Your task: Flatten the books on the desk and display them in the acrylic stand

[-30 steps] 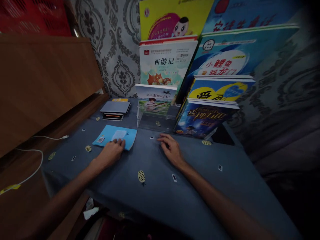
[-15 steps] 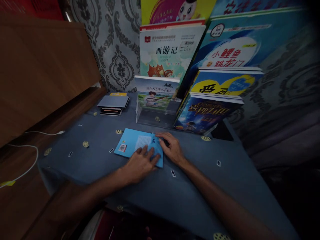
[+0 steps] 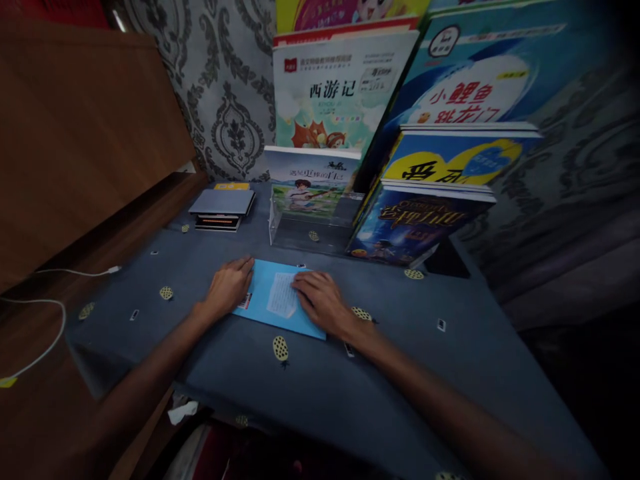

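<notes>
A light blue book (image 3: pixel 270 289) lies on the cloth-covered table with a white text panel and a partly covered barcode facing up. My left hand (image 3: pixel 231 283) rests along its left edge, fingers stretched toward the top left corner and hiding part of the barcode. Over the right end of the book lies my right hand (image 3: pixel 323 301), its fingers extended flat on the cover, open. Neither thumb shows clearly. Both hands touch the book, which stays flat on the table.
Behind it, a clear acrylic stand (image 3: pixel 310 233) bears an upright book (image 3: pixel 313 183). More books (image 3: pixel 420 220) stand in tiers at the right. At the back left sits a small book stack (image 3: pixel 220 207). A wooden panel (image 3: pixel 90 140) and a white cable (image 3: pixel 63 320) are at the left.
My left hand has slid from the lower middle of the book to its left edge. My right hand has shifted inward onto the book's right part. The book looks little moved.
</notes>
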Available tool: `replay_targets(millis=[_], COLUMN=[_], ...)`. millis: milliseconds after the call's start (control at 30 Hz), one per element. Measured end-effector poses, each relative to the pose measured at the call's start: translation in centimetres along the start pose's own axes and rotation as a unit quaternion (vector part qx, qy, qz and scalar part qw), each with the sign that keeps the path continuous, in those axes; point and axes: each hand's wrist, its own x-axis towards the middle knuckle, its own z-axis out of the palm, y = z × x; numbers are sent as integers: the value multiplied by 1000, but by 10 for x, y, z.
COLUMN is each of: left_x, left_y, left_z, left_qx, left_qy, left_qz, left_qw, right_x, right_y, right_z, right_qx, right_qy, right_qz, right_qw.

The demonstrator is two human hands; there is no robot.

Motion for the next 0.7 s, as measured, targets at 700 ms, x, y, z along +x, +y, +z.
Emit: replay_targets(millis=[700], left_x=[-2], left_y=[-9], left_z=[18], left_qx=[-40], left_qy=[89], left_qz=[55], left_qw=[994], right_x=[-38], right_y=[24], right_z=[-21], right_qx=[-47], right_qy=[-60], right_qz=[115], right_qw=[990])
